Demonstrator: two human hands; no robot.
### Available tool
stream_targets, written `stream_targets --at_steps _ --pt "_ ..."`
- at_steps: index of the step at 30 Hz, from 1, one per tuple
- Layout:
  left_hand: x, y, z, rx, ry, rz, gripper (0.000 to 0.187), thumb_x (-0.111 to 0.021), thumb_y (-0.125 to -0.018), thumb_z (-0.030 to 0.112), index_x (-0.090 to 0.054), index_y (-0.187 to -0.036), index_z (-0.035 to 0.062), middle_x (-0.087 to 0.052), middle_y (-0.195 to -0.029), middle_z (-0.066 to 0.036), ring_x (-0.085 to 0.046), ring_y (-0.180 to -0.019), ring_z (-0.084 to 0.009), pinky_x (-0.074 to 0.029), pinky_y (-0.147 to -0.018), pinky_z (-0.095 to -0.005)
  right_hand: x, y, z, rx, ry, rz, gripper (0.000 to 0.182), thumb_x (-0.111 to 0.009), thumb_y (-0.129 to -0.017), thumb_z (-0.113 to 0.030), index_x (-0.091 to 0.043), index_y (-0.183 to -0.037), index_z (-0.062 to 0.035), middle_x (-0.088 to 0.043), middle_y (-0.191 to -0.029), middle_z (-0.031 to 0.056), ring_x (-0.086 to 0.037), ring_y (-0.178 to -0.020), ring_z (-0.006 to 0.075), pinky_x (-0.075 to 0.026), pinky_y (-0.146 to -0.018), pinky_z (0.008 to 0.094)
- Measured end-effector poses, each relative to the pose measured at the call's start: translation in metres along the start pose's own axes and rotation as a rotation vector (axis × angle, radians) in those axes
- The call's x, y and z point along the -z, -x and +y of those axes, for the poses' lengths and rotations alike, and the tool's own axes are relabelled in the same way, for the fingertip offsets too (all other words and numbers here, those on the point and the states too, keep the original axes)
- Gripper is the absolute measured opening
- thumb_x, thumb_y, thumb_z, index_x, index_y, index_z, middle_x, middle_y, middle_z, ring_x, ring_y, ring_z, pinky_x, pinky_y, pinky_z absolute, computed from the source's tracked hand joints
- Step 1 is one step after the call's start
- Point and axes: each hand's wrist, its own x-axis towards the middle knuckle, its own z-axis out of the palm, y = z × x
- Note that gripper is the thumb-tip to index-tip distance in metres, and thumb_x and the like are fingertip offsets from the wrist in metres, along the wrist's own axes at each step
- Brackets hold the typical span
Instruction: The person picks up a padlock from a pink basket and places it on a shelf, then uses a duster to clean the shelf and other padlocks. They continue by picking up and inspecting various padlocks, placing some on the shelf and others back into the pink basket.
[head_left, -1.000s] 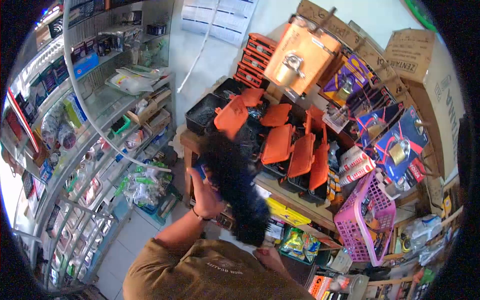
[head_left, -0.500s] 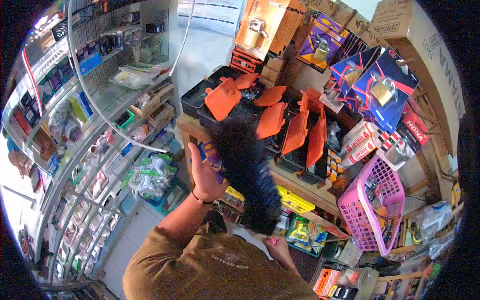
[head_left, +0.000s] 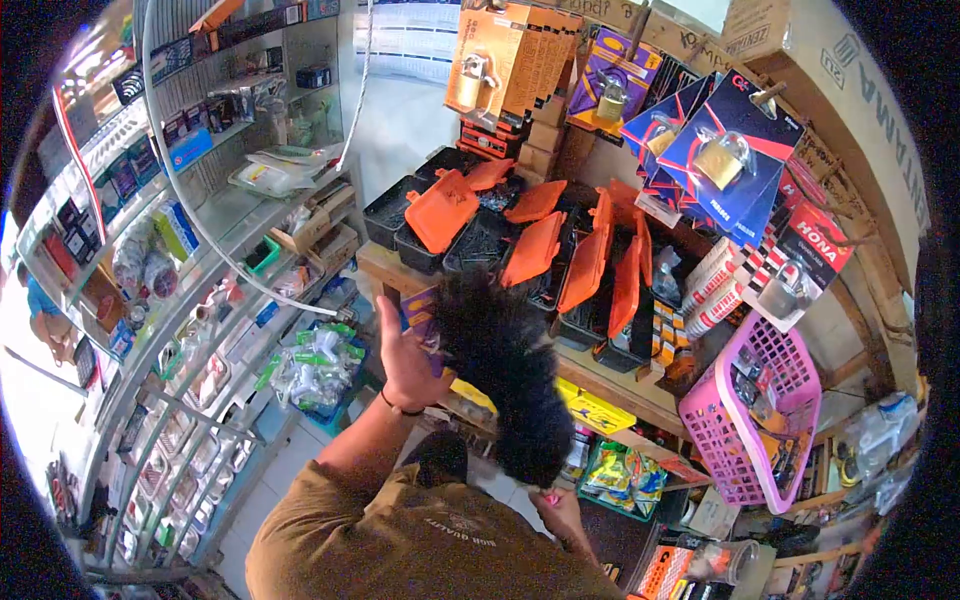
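My left hand (head_left: 408, 368) is raised at the wooden counter's front edge, thumb pointing up. It grips a purple card pack (head_left: 422, 318); the hair of a head hides the fingertips and part of the pack. Lower and to the right, my right hand (head_left: 560, 508) is closed around a small pink thing (head_left: 552, 497), too small to name. Just beyond the head, black organiser boxes with raised orange lids (head_left: 532, 250) stand in a row on the counter (head_left: 385, 265).
Padlocks on cards (head_left: 722, 160) hang at the upper right, above a pink basket (head_left: 715, 440). Left is a glass display case (head_left: 240, 215) with bagged goods (head_left: 318, 365) beside it. Yellow packs (head_left: 622, 478) fill a green tray under the counter. A person (head_left: 45, 315) is at the far left.
The view has shifted slightly, and more of the person at the far left shows, including a blue sleeve. Both hands keep nearly the same pose and hold.
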Motion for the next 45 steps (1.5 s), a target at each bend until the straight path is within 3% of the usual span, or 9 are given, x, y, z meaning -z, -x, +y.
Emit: stream_targets --at_steps 14,16,20,25,30,32,38,40,45 --pt "0.023 -0.020 0.004 0.256 -0.339 -0.492 0.082 -0.028 -0.077 0.067 -0.032 -0.127 0.0021 -0.036 -0.127 -0.019 -0.037 -0.116 -0.0350 -0.026 -0.098 -0.0489 0.007 0.007 -0.020 0.130 0.173 0.022 0.028 -0.065 -0.072 -0.022 -0.051 -0.059 -0.0023 -0.050 -0.053 0.0036 -0.043 -0.048 0.0113 -0.036 -0.046 0.0271" --pt "0.009 -0.013 -0.007 -0.106 -0.520 0.101 0.087 -0.033 -0.074 0.069 -0.026 -0.129 0.0021 -0.034 -0.126 -0.027 -0.036 -0.114 -0.0429 -0.025 -0.093 -0.0584 0.005 0.005 -0.023 0.056 0.046 0.037 0.027 -0.064 -0.073 -0.019 -0.049 -0.057 -0.0027 -0.047 -0.051 0.0042 -0.041 -0.047 0.0127 -0.035 -0.045 0.0275" --pt "0.043 -0.033 0.014 0.248 -0.235 -0.513 0.092 -0.032 -0.072 0.071 -0.023 -0.131 0.0014 -0.036 -0.126 -0.023 -0.039 -0.113 -0.0401 -0.027 -0.094 -0.0561 0.002 0.012 -0.028 0.166 0.169 -0.049 0.020 -0.061 -0.073 -0.016 -0.053 -0.061 -0.0018 -0.051 -0.054 0.0052 -0.045 -0.048 0.0140 -0.038 -0.048 0.0273" --pt "0.030 -0.020 0.007 0.022 0.142 0.060 0.094 -0.038 -0.070 0.071 -0.021 -0.131 0.0020 -0.036 -0.124 -0.027 -0.039 -0.108 -0.0474 -0.031 -0.089 -0.0591 0.001 0.004 -0.009 0.052 0.158 0.036 0.004 -0.058 -0.069 -0.008 -0.058 -0.068 -0.0042 -0.051 -0.053 0.0040 -0.047 -0.049 0.0126 -0.038 -0.049 0.0260" --pt "0.048 -0.039 0.018 0.363 -0.125 -0.561 0.092 -0.038 -0.071 0.070 -0.020 -0.132 0.0048 -0.032 -0.128 -0.025 -0.035 -0.113 -0.0462 -0.024 -0.093 -0.0606 -0.001 -0.013 0.040 0.217 -0.138 0.000 0.009 -0.060 -0.067 -0.006 -0.052 -0.063 -0.0034 -0.049 -0.056 0.0025 -0.042 -0.052 0.0109 -0.036 -0.049 0.0251" --pt "0.005 -0.017 -0.004 -0.076 -0.496 0.126 0.093 -0.038 -0.070 0.070 -0.019 -0.132 0.0027 -0.033 -0.127 -0.026 -0.034 -0.112 -0.0480 -0.023 -0.092 -0.0633 0.004 -0.003 0.010 0.146 0.046 0.029 0.015 -0.059 -0.070 -0.009 -0.048 -0.060 -0.0042 -0.049 -0.057 0.0031 -0.044 -0.054 0.0125 -0.036 -0.050 0.0276" --pt "0.032 -0.018 0.013 0.243 -0.327 -0.420 0.082 -0.030 -0.077 0.066 -0.032 -0.126 0.0007 -0.043 -0.121 -0.020 -0.045 -0.108 -0.0362 -0.033 -0.094 -0.0491 0.002 0.010 -0.033 0.151 0.331 -0.127 0.028 -0.057 -0.078 -0.024 -0.047 -0.060 -0.0039 -0.045 -0.054 0.0046 -0.039 -0.050 0.0165 -0.035 -0.047 0.0316" --pt "0.036 -0.014 0.010 -0.107 -0.405 0.150 0.087 -0.033 -0.074 0.069 -0.028 -0.127 -0.0002 -0.042 -0.120 -0.024 -0.044 -0.105 -0.0431 -0.033 -0.090 -0.0558 -0.002 0.004 -0.023 0.105 0.225 -0.062 0.027 -0.053 -0.079 -0.025 -0.049 -0.062 -0.0044 -0.045 -0.053 0.0049 -0.039 -0.049 0.0162 -0.035 -0.047 0.0317" --pt "0.029 -0.020 0.020 0.181 -0.266 -0.386 0.087 -0.030 -0.074 0.070 -0.026 -0.129 0.0038 -0.040 -0.121 -0.025 -0.042 -0.107 -0.0456 -0.034 -0.087 -0.0579 -0.002 0.004 -0.010 0.116 0.311 -0.128 0.019 -0.059 -0.074 -0.012 -0.048 -0.060 -0.0054 -0.046 -0.051 0.0008 -0.039 -0.047 0.0104 -0.033 -0.045 0.0271"
